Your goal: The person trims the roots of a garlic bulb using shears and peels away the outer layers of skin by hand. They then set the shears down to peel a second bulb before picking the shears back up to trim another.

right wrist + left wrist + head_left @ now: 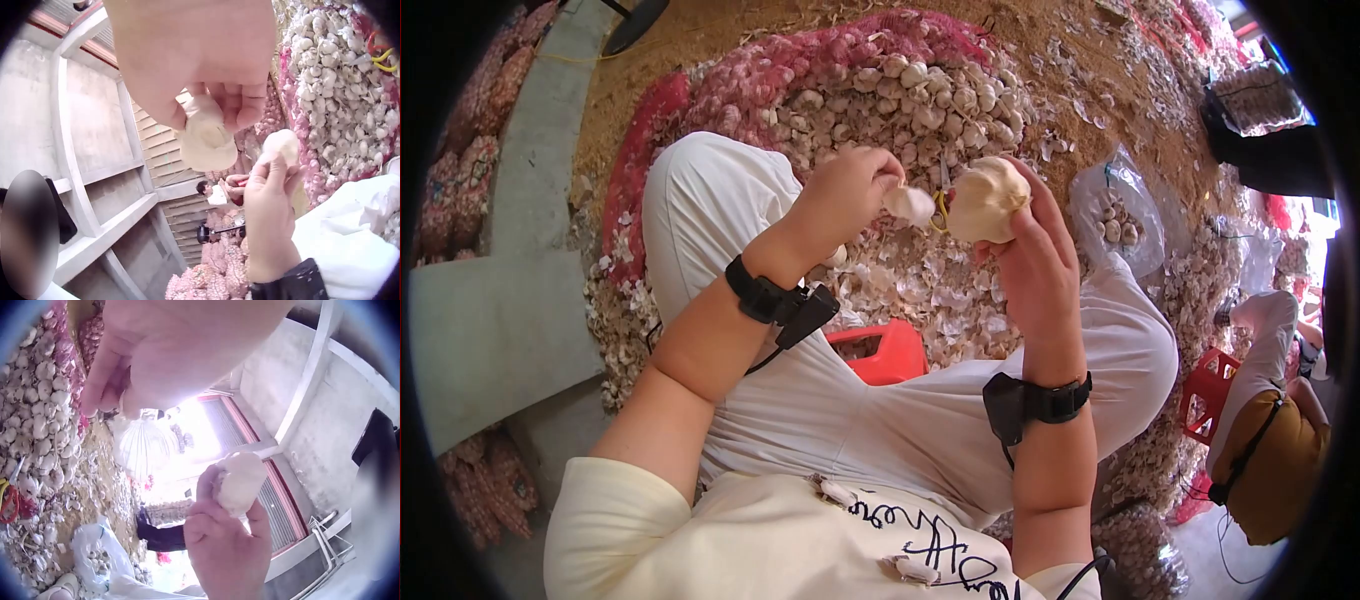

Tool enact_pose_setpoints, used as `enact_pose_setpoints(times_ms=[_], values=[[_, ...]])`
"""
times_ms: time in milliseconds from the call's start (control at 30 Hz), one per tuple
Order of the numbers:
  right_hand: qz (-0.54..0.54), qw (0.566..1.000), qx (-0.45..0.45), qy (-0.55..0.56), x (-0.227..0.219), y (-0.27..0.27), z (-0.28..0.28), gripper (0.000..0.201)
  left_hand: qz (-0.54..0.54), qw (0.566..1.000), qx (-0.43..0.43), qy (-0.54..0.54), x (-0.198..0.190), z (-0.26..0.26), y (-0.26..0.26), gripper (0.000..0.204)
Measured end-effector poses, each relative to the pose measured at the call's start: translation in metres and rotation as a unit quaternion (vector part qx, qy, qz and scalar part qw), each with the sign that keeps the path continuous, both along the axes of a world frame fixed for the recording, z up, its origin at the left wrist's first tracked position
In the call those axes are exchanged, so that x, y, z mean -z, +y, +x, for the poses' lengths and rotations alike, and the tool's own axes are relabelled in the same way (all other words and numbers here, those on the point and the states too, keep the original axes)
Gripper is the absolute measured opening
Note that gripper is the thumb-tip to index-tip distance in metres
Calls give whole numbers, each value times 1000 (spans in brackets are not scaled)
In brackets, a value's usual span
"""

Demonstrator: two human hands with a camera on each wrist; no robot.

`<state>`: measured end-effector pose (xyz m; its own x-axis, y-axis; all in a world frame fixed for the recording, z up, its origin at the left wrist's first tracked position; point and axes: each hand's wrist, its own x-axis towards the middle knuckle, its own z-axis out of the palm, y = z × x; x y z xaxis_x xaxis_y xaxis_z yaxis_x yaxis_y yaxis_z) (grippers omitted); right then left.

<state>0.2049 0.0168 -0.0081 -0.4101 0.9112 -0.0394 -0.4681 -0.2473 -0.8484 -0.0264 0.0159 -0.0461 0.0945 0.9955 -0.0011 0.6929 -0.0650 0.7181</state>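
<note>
- In the centre of the head view, the left hand [840, 200] has its fingers curled in, pinching a small pale garlic bulb [909, 205] at their tips.
- Just right of it, the right hand [1040, 255] has thumb and fingers bent round a larger garlic bulb [988, 200], which sticks out toward the left hand; the two bulbs are near each other but apart.
- The small bulb could slip, I judge, as only a fingertip pinch holds it; dropped, it would likely land among the loose skins [900, 290] below and be hard to pick out.
- Scissors [941, 212] with yellow and red handles lie beneath the hands in that view; groping down without looking could mean a nick.
- A red net sack [662, 105], upper left to top centre, lies spread around and partly over a heap of garlic [940, 95].
- A clear plastic bag [1145, 215], right of centre, holds a few bulbs low in its middle.
- Filled net sacks [475, 175] stand along the left edge.
- Another clear bag [1170, 560], lower right, looks packed, though its contents are too small to tell surely.
</note>
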Motion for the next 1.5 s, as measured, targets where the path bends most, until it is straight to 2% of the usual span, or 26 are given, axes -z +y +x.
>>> enact_pose_setpoints(times_ms=[133,167,200,233,300,333,467,533,567,633,767,833,867,933,967,1033,1067,1133,1167,1200,1233,1267,1367,1400,1467,1500], values=[[6,1000,14,-12,3,1,5,50,73,997,0,-28,-2,12,-3,35],[14,999,13,-38,6,2,4,48,48,985,15,-167,-6,18,-4,46],[23,998,11,-64,8,2,4,46,22,953,31,-301,-13,25,-6,57],[22,998,12,-64,11,1,2,46,22,953,31,-301,-20,30,-11,57],[28,998,20,-59,15,-1,-5,42,-74,961,74,-257,-31,39,-21,64],[34,996,8,-76,16,-2,-7,42,-44,978,76,-192,-29,42,-23,66],[24,995,10,-93,18,-6,-13,41,-6,973,46,-226,-27,51,-28,59],[12,998,10,-62,18,-5,-14,43,-15,933,-11,-360,-26,57,-32,49],[11,998,9,-62,18,-5,-15,43,-16,933,-12,-361,-25,55,-32,49],[0,1000,-3,-24,16,-6,-17,43,-110,916,-42,-383,-22,47,-29,39],[-32,999,-26,34,16,-6,-14,44,-129,914,-76,-377,-21,48,-18,32],[-35,998,-25,41,18,-6,-13,45,-37,943,-37,-330,-13,48,-16,27],[-35,998,-25,41,18,-5,-10,45,-37,943,-37,-330,-10,45,-13,27],[-37,989,-56,132,15,-3,-4,46,0,985,41,-165,-3,35,-8,25],[-36,989,-58,132,13,-2,-4,46,2,986,39,-165,6,30,-8,25],[-4,997,-19,81,8,0,-3,43,48,994,82,-62,14,27,-8,32],[-3,997,-16,81,9,0,-3,43,48,993,86,-61,18,25,-7,32],[83,985,62,-139,14,-2,-6,37,37,976,28,-212,-2,27,-5,45],[83,985,65,-139,15,-4,-7,37,36,976,30,-212,-8,28,-6,45],[128,964,76,-219,16,-6,-10,33,-55,948,50,-309,-14,30,-10,53],[173,935,87,-297,17,-8,-11,29,-145,902,67,-400,-22,32,-14,62],[172,924,88,-330,15,-10,-12,25,-129,941,103,-296,-31,34,-17,71],[187,909,105,-357,15,-12,-10,22,-136,934,101,-316,-25,43,-27,74],[186,909,106,-358,15,-11,-9,22,-193,890,91,-404,-29,43,-26,69],[29,977,130,-164,16,-6,-3,23,-182,875,98,-438,-32,40,-22,65],[29,977,130,-164,17,-3,-1,23,-171,859,103,-471,-32,39,-21,62]])
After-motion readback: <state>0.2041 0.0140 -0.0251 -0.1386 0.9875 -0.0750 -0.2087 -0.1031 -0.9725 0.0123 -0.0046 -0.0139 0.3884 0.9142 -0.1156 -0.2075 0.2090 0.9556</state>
